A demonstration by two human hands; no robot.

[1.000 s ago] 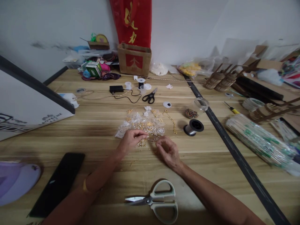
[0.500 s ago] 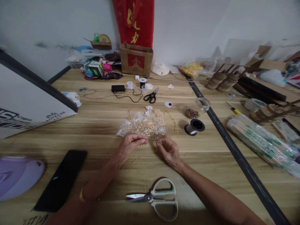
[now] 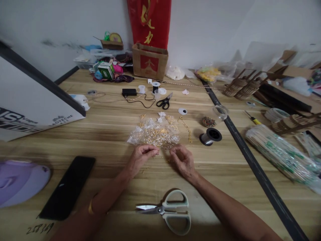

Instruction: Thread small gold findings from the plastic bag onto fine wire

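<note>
hands [image 3: 140,156] beside glittering bits [image 3: 158,135], whatever they grip indistinct

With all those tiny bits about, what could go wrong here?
The loose gold pieces near the left hand could get brushed astray. The scissors point their blades toward the left forearm, so a careless sweep might nick it. Anything pinched in that hand is too small to make out; if dropped, it might get lost in the glittering pile.
</note>
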